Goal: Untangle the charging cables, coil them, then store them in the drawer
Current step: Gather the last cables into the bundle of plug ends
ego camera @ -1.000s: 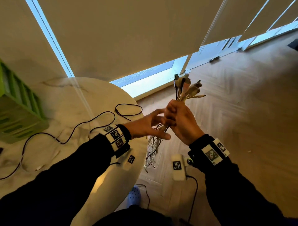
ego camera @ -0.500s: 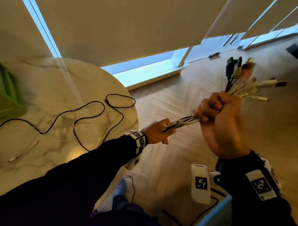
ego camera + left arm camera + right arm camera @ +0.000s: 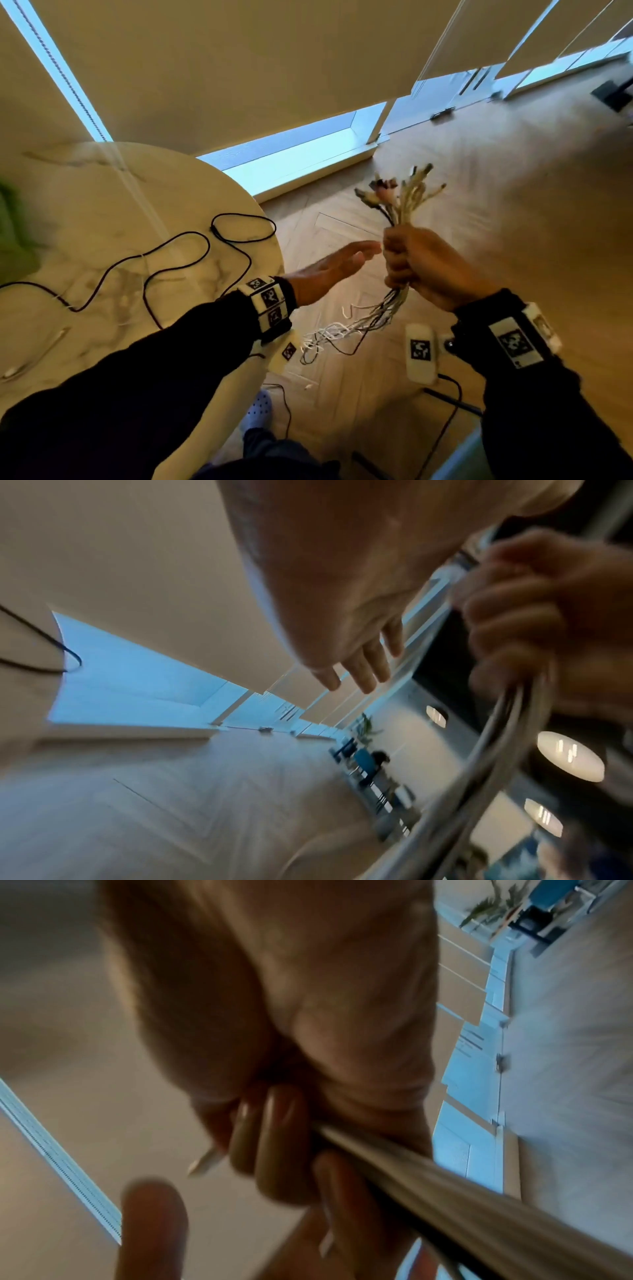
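Observation:
My right hand (image 3: pixel 409 260) grips a thick bundle of charging cables (image 3: pixel 400 202) in a fist over the floor, right of the table. Their plugs fan out above the fist and the loose ends (image 3: pixel 337 334) trail below it. The right wrist view shows my fingers (image 3: pixel 274 1139) curled round the bundle (image 3: pixel 445 1185). My left hand (image 3: pixel 335 270) is held flat with straight fingers just left of the fist and holds nothing; its fingers (image 3: pixel 363 666) show straight in the left wrist view. A black cable (image 3: pixel 178 251) lies in loose curves on the round marble table (image 3: pixel 102 192).
A white cable (image 3: pixel 34 353) lies near the table's front left. A green blurred object (image 3: pixel 13 233) sits at the table's left edge. Beyond the table are herringbone wood flooring (image 3: pixel 496 205) and roller blinds (image 3: pixel 239 68) over low windows. My shoe (image 3: pixel 257 407) shows below.
My left hand has let go of the bundle's lower part and now lies flat beside the fist. My right hand has moved the bundle left and lower, plugs still up.

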Demonstrator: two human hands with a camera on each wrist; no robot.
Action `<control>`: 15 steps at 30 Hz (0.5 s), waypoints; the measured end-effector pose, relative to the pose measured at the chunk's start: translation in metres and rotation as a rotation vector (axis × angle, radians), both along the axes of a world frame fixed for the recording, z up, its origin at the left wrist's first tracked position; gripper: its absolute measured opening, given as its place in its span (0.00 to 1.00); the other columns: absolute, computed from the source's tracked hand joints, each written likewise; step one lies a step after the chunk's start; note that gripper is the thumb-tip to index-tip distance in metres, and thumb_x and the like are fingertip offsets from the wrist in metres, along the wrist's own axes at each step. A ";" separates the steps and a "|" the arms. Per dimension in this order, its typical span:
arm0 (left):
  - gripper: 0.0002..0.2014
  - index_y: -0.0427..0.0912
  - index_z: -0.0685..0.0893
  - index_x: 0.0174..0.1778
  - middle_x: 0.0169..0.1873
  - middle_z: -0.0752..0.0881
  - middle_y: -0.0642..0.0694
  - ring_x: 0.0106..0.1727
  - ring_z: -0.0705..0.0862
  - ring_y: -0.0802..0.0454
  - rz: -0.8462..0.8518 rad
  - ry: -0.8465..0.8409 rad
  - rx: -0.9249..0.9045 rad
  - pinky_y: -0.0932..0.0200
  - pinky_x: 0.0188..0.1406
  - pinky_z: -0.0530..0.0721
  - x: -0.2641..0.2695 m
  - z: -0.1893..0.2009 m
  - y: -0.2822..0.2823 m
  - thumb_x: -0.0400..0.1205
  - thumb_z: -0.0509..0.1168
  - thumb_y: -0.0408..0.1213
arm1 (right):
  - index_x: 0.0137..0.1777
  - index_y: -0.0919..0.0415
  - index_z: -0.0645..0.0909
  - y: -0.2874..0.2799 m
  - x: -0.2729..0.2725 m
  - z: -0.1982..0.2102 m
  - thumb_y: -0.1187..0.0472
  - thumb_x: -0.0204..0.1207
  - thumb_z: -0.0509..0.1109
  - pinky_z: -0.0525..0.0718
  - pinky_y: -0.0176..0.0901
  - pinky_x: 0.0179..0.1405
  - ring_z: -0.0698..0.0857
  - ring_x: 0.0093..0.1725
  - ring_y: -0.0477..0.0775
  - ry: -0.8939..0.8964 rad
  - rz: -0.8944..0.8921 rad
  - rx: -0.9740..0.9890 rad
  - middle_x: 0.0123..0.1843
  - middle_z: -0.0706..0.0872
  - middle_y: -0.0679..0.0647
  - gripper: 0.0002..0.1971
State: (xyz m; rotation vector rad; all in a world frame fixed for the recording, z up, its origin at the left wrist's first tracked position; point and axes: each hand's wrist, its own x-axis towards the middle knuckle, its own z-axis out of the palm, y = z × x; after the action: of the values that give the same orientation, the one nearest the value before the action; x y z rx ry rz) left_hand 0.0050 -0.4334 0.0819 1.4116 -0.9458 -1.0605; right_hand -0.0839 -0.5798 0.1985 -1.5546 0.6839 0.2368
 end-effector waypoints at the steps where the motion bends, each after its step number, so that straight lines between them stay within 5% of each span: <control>1: 0.47 0.55 0.69 0.83 0.82 0.72 0.50 0.83 0.67 0.56 0.011 0.083 -0.034 0.45 0.86 0.60 0.001 0.012 -0.004 0.74 0.51 0.81 | 0.39 0.55 0.71 0.007 0.001 -0.004 0.59 0.87 0.57 0.61 0.42 0.26 0.58 0.24 0.46 0.020 0.079 0.038 0.27 0.61 0.47 0.12; 4: 0.37 0.50 0.72 0.81 0.75 0.79 0.46 0.79 0.74 0.49 0.005 0.241 -0.091 0.42 0.83 0.67 0.003 0.040 -0.005 0.81 0.59 0.69 | 0.41 0.55 0.81 0.022 -0.001 -0.012 0.62 0.89 0.57 0.56 0.43 0.30 0.58 0.27 0.46 0.048 0.256 0.128 0.29 0.60 0.49 0.16; 7: 0.16 0.51 0.84 0.68 0.71 0.83 0.44 0.71 0.82 0.56 0.052 0.146 -0.085 0.58 0.70 0.80 0.007 0.058 -0.002 0.93 0.53 0.46 | 0.33 0.55 0.78 0.029 -0.006 -0.025 0.69 0.83 0.61 0.65 0.44 0.32 0.66 0.29 0.50 -0.044 0.294 0.186 0.28 0.64 0.52 0.17; 9: 0.21 0.60 0.88 0.48 0.72 0.83 0.39 0.74 0.80 0.56 0.012 0.035 -0.084 0.62 0.75 0.75 0.008 0.069 0.000 0.94 0.50 0.42 | 0.38 0.63 0.81 0.032 -0.009 -0.042 0.66 0.80 0.67 0.82 0.49 0.47 0.85 0.39 0.55 -0.113 0.312 0.135 0.31 0.80 0.57 0.08; 11: 0.20 0.52 0.85 0.42 0.71 0.84 0.39 0.76 0.79 0.54 -0.028 -0.046 -0.101 0.55 0.81 0.71 0.008 0.081 0.000 0.94 0.51 0.39 | 0.43 0.63 0.88 0.039 -0.011 -0.066 0.58 0.81 0.73 0.82 0.55 0.64 0.90 0.56 0.54 -0.070 0.387 -0.029 0.43 0.91 0.58 0.10; 13: 0.18 0.37 0.80 0.42 0.70 0.85 0.40 0.70 0.85 0.46 -0.035 -0.019 -0.145 0.45 0.77 0.78 0.011 0.089 -0.001 0.94 0.51 0.37 | 0.41 0.58 0.90 0.048 -0.012 -0.088 0.49 0.81 0.72 0.82 0.56 0.61 0.89 0.51 0.47 -0.034 0.375 -0.167 0.41 0.91 0.56 0.14; 15: 0.18 0.35 0.80 0.44 0.70 0.85 0.41 0.64 0.88 0.42 0.057 0.044 -0.151 0.40 0.71 0.82 0.018 0.093 -0.004 0.94 0.51 0.38 | 0.33 0.58 0.82 0.055 -0.014 -0.102 0.47 0.82 0.71 0.83 0.55 0.53 0.85 0.37 0.50 -0.068 0.191 -0.198 0.30 0.85 0.53 0.19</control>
State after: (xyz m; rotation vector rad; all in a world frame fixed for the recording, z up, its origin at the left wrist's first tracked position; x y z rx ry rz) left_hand 0.0226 -0.4370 0.1745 1.2790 -0.9290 -0.9538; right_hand -0.0976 -0.5250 0.0965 -1.8124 0.5177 0.2634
